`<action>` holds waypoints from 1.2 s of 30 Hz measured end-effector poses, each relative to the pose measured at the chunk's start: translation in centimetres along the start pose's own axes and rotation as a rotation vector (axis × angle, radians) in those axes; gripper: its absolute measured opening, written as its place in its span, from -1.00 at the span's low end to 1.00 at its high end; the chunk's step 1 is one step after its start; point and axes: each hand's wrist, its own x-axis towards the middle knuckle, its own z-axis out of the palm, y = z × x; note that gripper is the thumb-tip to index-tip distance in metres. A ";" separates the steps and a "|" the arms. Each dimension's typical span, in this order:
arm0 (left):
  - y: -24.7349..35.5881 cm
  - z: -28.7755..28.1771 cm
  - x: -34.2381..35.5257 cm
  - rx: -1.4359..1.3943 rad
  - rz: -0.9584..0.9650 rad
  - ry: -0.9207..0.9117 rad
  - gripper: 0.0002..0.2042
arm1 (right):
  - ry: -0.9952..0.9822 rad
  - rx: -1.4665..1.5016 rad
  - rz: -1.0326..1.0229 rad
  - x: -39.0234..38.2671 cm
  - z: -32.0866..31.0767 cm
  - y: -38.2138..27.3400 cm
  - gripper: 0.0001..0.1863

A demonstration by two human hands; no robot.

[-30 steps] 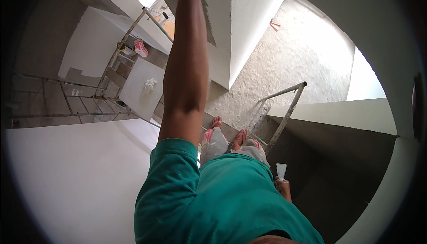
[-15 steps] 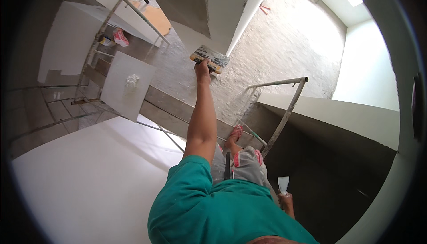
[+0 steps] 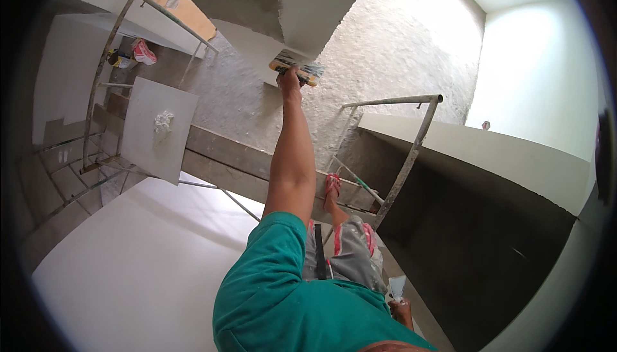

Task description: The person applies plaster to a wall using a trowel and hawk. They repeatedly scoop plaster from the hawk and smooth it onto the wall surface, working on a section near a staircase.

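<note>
My left arm is stretched far forward, and my left hand (image 3: 290, 81) is closed round the handle of a plastering trowel (image 3: 307, 66). Its wide blade, smeared white and dark, lies at the lower end of a partly coated grey and white column or beam (image 3: 305, 5); whether it touches cannot be made out. Low at my right side, my right hand (image 3: 402, 311) grips a putty knife (image 3: 397, 286) with its pale blade pointing up. To the left, a pale square board (image 3: 144, 117) carries a lump of white putty (image 3: 163, 121).
Scaffold planks (image 3: 225, 153) run beneath me, with my foot in a red sandal (image 3: 332, 185) on them. Metal scaffold rails stand at left (image 3: 173, 18) and right (image 3: 411, 153). A red and white bag (image 3: 143, 51) lies beyond the board. Rough floor (image 3: 398, 44) shows far below.
The view has shifted, so the rails and board sit further left. The trowel stays near the column's lower end in my left hand. My right hand with the putty knife appears lower.
</note>
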 end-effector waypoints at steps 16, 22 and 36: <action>14.2 7.9 -13.9 -0.001 0.280 -0.038 -0.86 | -0.086 -0.019 -0.163 6.0 -4.7 -0.7 -0.90; 25.9 12.5 -24.3 0.029 0.423 -0.072 -0.88 | -0.097 -0.068 -0.349 6.2 -6.1 -5.4 -0.89; 29.1 6.5 -48.6 -0.214 0.678 -0.349 -0.63 | -0.297 -0.034 -1.141 3.4 -9.3 -21.3 -0.85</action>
